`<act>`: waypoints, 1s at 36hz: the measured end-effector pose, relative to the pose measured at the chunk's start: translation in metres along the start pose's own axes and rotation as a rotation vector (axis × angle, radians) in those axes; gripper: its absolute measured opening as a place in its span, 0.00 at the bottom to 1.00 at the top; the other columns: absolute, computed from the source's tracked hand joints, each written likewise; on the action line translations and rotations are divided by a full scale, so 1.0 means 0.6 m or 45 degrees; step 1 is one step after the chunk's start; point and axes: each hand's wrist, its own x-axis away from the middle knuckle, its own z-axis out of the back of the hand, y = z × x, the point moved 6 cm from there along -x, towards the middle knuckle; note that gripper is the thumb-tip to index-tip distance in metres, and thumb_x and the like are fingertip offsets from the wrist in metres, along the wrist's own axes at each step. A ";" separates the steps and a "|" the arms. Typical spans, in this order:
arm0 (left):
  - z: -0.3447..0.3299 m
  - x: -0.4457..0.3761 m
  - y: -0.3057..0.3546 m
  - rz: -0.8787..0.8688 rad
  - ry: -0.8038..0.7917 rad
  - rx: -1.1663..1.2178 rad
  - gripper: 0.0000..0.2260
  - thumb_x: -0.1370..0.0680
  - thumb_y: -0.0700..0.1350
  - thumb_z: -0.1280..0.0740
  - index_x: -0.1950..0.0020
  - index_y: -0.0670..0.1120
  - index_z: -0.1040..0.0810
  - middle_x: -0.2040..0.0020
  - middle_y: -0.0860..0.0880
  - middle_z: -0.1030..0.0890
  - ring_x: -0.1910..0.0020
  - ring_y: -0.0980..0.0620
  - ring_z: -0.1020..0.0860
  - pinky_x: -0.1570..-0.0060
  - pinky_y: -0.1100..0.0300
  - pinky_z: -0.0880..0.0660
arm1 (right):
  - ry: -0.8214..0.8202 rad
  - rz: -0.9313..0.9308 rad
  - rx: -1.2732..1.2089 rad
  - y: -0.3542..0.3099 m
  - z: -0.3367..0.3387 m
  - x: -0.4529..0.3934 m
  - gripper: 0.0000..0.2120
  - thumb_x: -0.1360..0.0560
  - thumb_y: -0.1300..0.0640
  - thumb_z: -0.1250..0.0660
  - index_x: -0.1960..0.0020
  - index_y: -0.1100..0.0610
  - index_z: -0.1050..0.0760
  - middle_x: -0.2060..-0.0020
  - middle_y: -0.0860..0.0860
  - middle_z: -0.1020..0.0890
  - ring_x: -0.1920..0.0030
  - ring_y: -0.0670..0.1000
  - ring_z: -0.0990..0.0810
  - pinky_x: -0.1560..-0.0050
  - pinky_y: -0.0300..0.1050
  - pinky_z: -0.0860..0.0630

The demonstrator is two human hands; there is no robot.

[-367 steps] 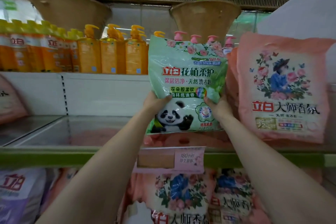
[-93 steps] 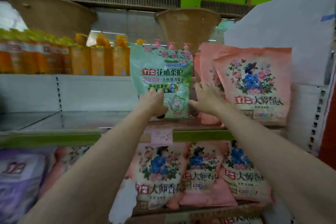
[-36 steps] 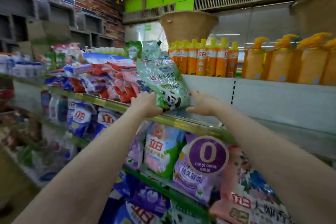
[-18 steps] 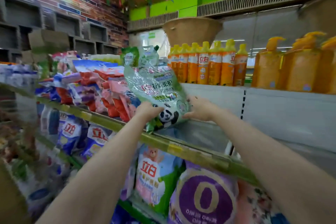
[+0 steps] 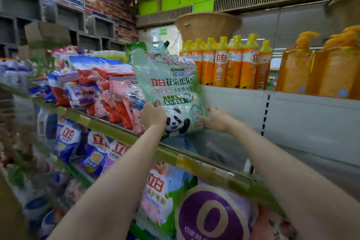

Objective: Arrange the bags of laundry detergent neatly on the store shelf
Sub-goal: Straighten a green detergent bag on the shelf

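Green panda bag [image 5: 171,91] upright on shelf [image 5: 194,161], left hand [image 5: 153,115] gripping, right hand [image 5: 217,121] open-fingered.

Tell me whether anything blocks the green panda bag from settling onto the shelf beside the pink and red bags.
Nothing visible does. The green panda bag stands tilted on the shelf, left hand gripping its lower left edge, right hand at its lower right. The shelf to its right looks bare; the pink and red bags lie close on its left.
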 end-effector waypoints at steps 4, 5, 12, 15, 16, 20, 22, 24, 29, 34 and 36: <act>0.031 0.006 0.017 -0.123 0.001 0.149 0.11 0.18 0.43 0.41 0.47 0.36 0.24 0.65 0.53 0.32 0.68 0.62 0.37 0.71 0.77 0.33 | 0.044 -0.122 -0.205 0.011 0.008 0.022 0.33 0.20 0.43 0.45 0.25 0.65 0.46 0.27 0.61 0.38 0.28 0.59 0.37 0.31 0.50 0.37; 0.042 0.010 0.023 -0.150 0.006 0.193 0.11 0.18 0.43 0.41 0.47 0.36 0.24 0.65 0.54 0.36 0.68 0.62 0.37 0.71 0.75 0.34 | 0.061 -0.149 -0.303 0.014 0.009 0.027 0.34 0.20 0.44 0.45 0.25 0.65 0.47 0.26 0.61 0.39 0.27 0.59 0.38 0.30 0.50 0.38; 0.097 0.019 0.037 -0.021 -0.096 0.541 0.06 0.22 0.42 0.35 0.54 0.42 0.20 0.64 0.52 0.23 0.61 0.50 0.24 0.59 0.57 0.25 | 0.081 -0.240 -0.844 0.016 0.011 0.091 0.28 0.25 0.35 0.44 0.39 0.56 0.26 0.38 0.53 0.24 0.38 0.56 0.26 0.35 0.50 0.32; 0.111 0.024 0.045 0.028 -0.177 0.678 0.06 0.25 0.42 0.32 0.62 0.46 0.22 0.60 0.49 0.20 0.53 0.45 0.20 0.45 0.47 0.23 | 0.116 -0.153 -1.056 0.004 0.034 0.132 0.22 0.28 0.34 0.39 0.49 0.51 0.23 0.38 0.56 0.21 0.42 0.56 0.22 0.34 0.53 0.30; 0.114 0.031 0.052 0.025 -0.224 0.718 0.05 0.26 0.43 0.31 0.62 0.46 0.22 0.59 0.49 0.19 0.52 0.45 0.20 0.44 0.47 0.23 | 0.144 -0.138 -1.043 -0.001 0.043 0.153 0.29 0.32 0.31 0.38 0.43 0.52 0.24 0.35 0.56 0.24 0.39 0.56 0.23 0.33 0.54 0.31; 0.136 0.089 0.091 -0.043 -0.330 0.732 0.04 0.23 0.41 0.33 0.53 0.41 0.22 0.61 0.50 0.23 0.58 0.51 0.25 0.69 0.78 0.31 | 0.269 -0.248 -0.870 -0.004 0.057 0.223 0.56 0.43 0.18 0.46 0.26 0.53 0.37 0.34 0.56 0.27 0.36 0.57 0.28 0.36 0.52 0.36; 0.138 0.113 0.097 -0.046 -0.372 0.754 0.06 0.22 0.39 0.34 0.48 0.40 0.22 0.59 0.49 0.23 0.59 0.52 0.26 0.73 0.77 0.32 | 0.355 -0.303 -0.849 0.000 0.060 0.254 0.49 0.35 0.21 0.49 0.26 0.54 0.37 0.34 0.58 0.27 0.35 0.58 0.29 0.32 0.54 0.38; 0.130 0.131 0.098 -0.010 -0.418 0.759 0.05 0.24 0.39 0.34 0.50 0.39 0.21 0.57 0.47 0.22 0.55 0.49 0.24 0.59 0.66 0.25 | 0.493 -0.387 -0.845 0.012 0.069 0.281 0.40 0.26 0.29 0.50 0.26 0.58 0.37 0.28 0.60 0.34 0.28 0.60 0.35 0.27 0.55 0.42; 0.109 0.207 0.132 0.028 -0.650 0.729 0.04 0.22 0.41 0.35 0.57 0.44 0.25 0.63 0.50 0.26 0.57 0.50 0.27 0.58 0.60 0.28 | 0.812 -0.578 -0.851 0.051 0.109 0.369 0.41 0.26 0.32 0.43 0.29 0.65 0.34 0.31 0.62 0.31 0.31 0.61 0.32 0.29 0.53 0.38; 0.069 0.265 0.176 -0.012 -0.871 0.704 0.07 0.23 0.46 0.33 0.60 0.47 0.24 0.58 0.47 0.21 0.55 0.46 0.20 0.51 0.52 0.21 | 1.116 -0.632 -0.909 0.085 0.169 0.458 0.33 0.26 0.35 0.39 0.34 0.60 0.28 0.35 0.58 0.25 0.36 0.60 0.27 0.35 0.52 0.33; 0.049 0.296 0.195 -0.059 -1.012 0.758 0.04 0.24 0.45 0.32 0.55 0.45 0.23 0.58 0.47 0.19 0.57 0.47 0.20 0.59 0.59 0.23 | 1.220 -0.634 -0.922 0.103 0.189 0.491 0.30 0.28 0.33 0.39 0.38 0.55 0.25 0.39 0.55 0.22 0.39 0.59 0.25 0.35 0.54 0.31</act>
